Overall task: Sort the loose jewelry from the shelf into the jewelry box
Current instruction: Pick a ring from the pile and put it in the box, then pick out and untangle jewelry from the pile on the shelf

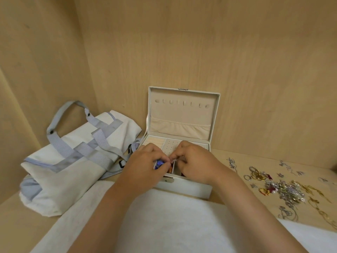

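Item: jewelry box (pixel 184 188), pale grey. It stands on the wooden shelf (pixel 14 225) against the back panel with its lid (pixel 182 114) raised upright. Lid lining: a row of small hooks above a gathered fabric pocket. Interior: a ring-roll section (pixel 154 140) at rear left and a perforated earring panel (pixel 170 147) beside it. The front compartments are largely covered by the hands. A metal clasp (pixel 168 178) sits on the front wall. Left hand (pixel 144 161): over the front left compartment, fingers curled down onto a blue piece (pixel 160 163); whether it grips the piece cannot be told. Right hand (pixel 197 161): over the front right compartments, fingers curled, fingertips meeting those of the left hand above a divider; anything pinched there is hidden. An orange piece (pixel 170 169) shows in the compartment between the hands. Loose jewelry (pixel 286 190): a tangled heap of silver and gold chains, rings and red-accented pieces, lying on the shelf to the right of the box and apart from it. Also present: a white tote bag (pixel 76 161) with grey-blue straps, lying on its side left of the box, and a white cloth (pixel 173 216) spread in front of the box under the forearms.
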`<act>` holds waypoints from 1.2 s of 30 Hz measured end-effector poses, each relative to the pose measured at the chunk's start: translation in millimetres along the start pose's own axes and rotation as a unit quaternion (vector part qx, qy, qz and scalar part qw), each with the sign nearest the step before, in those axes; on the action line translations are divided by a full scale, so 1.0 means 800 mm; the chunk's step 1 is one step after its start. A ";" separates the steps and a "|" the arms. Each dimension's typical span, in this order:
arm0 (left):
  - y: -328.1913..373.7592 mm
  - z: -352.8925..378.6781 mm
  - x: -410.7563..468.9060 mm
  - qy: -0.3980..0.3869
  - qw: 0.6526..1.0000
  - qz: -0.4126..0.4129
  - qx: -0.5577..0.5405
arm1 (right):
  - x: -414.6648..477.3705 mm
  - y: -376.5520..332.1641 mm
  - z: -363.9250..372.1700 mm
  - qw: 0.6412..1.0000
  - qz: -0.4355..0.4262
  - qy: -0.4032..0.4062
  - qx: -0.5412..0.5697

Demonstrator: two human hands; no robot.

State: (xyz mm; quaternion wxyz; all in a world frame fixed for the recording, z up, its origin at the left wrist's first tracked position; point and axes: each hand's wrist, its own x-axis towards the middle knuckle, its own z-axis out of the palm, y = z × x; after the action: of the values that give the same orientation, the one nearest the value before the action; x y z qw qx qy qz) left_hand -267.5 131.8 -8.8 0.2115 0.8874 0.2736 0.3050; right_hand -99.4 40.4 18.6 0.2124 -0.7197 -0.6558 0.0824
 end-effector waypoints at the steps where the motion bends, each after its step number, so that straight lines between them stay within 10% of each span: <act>1: 0.002 0.001 0.000 0.011 1.000 0.005 0.005 | -0.003 0.003 -0.004 1.000 0.004 0.013 0.009; 6: 0.037 0.012 0.015 0.053 0.996 0.058 0.039 | -0.036 0.050 -0.049 0.994 0.035 0.092 0.053; 14: 0.140 0.089 0.070 -0.088 0.992 0.081 -0.026 | -0.109 0.174 -0.108 0.978 0.160 0.132 0.026; 22: 0.195 0.195 0.097 -0.225 0.973 0.046 0.013 | -0.133 0.235 -0.094 0.975 0.208 0.068 -0.041; 36: 0.181 0.221 0.100 -0.222 0.968 0.075 0.090 | -0.125 0.250 -0.082 0.976 0.201 0.038 -0.072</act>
State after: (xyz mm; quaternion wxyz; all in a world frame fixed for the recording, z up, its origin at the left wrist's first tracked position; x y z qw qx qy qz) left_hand -46.7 34.1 -24.2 0.1631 0.9663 0.1782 0.0892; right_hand 96.1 -80.7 -21.5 0.1640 -0.8528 -0.4935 0.0488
